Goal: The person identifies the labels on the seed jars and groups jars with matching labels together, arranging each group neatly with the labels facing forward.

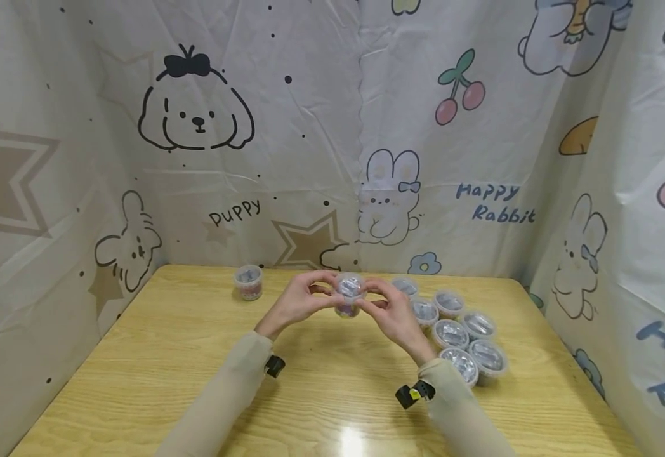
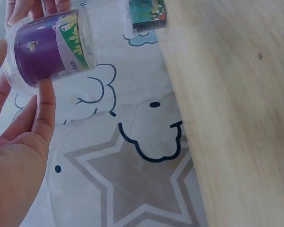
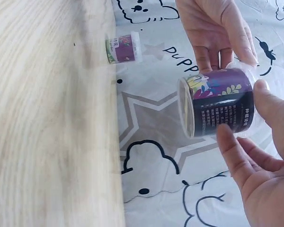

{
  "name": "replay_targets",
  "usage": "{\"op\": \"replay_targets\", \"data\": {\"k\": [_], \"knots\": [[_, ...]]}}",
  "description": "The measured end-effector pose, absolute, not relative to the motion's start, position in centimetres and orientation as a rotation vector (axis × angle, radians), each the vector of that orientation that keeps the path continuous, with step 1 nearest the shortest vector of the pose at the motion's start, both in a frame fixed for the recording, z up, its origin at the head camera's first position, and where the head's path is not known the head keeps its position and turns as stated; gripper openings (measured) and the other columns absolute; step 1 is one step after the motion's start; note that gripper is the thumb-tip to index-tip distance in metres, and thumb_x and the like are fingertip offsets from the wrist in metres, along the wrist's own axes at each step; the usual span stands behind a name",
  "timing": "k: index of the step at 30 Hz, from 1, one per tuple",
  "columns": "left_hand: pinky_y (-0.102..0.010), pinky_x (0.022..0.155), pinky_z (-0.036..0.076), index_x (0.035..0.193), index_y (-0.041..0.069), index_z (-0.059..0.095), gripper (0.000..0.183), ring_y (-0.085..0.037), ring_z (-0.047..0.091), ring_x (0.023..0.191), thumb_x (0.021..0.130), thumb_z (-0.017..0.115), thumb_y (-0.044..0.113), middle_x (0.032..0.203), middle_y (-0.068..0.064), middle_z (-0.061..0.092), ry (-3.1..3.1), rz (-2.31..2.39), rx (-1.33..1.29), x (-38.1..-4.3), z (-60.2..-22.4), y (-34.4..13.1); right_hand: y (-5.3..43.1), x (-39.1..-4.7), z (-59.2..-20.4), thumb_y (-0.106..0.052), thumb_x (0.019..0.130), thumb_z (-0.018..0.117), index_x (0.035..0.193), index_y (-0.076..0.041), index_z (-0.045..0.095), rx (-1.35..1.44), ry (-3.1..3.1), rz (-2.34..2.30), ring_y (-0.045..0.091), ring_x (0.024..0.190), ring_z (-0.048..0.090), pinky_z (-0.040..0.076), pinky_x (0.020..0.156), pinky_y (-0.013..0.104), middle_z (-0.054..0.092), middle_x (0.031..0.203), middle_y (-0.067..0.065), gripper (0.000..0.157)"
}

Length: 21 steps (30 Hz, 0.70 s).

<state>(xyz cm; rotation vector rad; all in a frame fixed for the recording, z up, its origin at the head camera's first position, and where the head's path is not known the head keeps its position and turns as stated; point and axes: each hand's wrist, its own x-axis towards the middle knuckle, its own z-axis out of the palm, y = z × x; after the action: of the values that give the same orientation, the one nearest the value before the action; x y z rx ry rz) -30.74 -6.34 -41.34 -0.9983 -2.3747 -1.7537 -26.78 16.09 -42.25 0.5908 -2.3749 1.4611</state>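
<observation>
Both hands hold one clear plastic tub [image 1: 348,296] with a domed lid and a purple printed label, raised above the table in the head view. My left hand [image 1: 305,298] pinches it from the left, and my right hand [image 1: 388,312] grips its right side between thumb and fingers. In the left wrist view the purple label [image 2: 42,49] shows a green and white leaf pattern. The right wrist view shows the tub's dark printed panel [image 3: 225,111], with the fingertips of both hands at the lid end.
A similar tub [image 1: 249,284] with a reddish-purple label stands alone at the back left. Several lidded tubs [image 1: 451,334] cluster on the right of the wooden table [image 1: 195,381], close to the right forearm. A patterned curtain [image 1: 309,158] hangs behind and at both sides.
</observation>
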Motion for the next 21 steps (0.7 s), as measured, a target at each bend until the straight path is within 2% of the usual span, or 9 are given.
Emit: {"op": "replay_targets", "data": {"k": [4, 8, 13, 21], "knots": [[-0.042, 0.089, 0.055, 0.104, 0.006, 0.067, 0.029, -0.028, 0.064, 0.102, 0.08, 0.082, 0.014, 0.117, -0.013, 0.064, -2.379, -1.75, -0.987, -30.7, -41.1, -6.2, 15.9, -26.7, -41.9, -0.028, 0.09, 0.07, 0.11, -0.016, 0.065, 0.577, -2.386, 1.382, 0.026, 0.112, 0.064, 0.058, 0.079, 0.031, 0.063, 0.121, 0.006, 0.024], [-0.035, 0.083, 0.057, 0.1, 0.006, 0.066, 0.027, -0.022, 0.066, 0.095, 0.08, 0.082, 0.014, 0.11, -0.009, 0.064, -2.402, -1.782, -0.918, -30.5, -40.8, -6.3, 15.7, -26.4, -41.5, -0.028, 0.091, 0.07, 0.115, -0.017, 0.065, 0.564, -2.394, 1.378, 0.025, 0.109, 0.065, 0.058, 0.081, 0.036, 0.064, 0.119, 0.004, 0.027], [-0.03, 0.083, 0.057, 0.101, 0.011, 0.066, 0.027, -0.019, 0.064, 0.095, 0.081, 0.082, 0.02, 0.104, -0.006, 0.064, -2.418, -1.736, -0.883, -30.4, -40.6, -6.2, 15.3, -26.2, -41.3, -0.028, 0.09, 0.072, 0.12, -0.018, 0.064, 0.531, -2.415, 1.416, 0.028, 0.114, 0.063, 0.058, 0.084, 0.038, 0.062, 0.124, 0.005, 0.033], [-0.041, 0.088, 0.055, 0.107, 0.014, 0.068, 0.026, -0.023, 0.062, 0.102, 0.087, 0.077, 0.028, 0.108, -0.004, 0.065, -2.426, -1.756, -0.884, -30.3, -39.9, -6.2, 15.0, -26.1, -40.4, -0.03, 0.092, 0.07, 0.117, -0.015, 0.062, 0.442, -2.434, 1.528, 0.028, 0.115, 0.063, 0.055, 0.09, 0.044, 0.063, 0.125, 0.01, 0.03]]}}
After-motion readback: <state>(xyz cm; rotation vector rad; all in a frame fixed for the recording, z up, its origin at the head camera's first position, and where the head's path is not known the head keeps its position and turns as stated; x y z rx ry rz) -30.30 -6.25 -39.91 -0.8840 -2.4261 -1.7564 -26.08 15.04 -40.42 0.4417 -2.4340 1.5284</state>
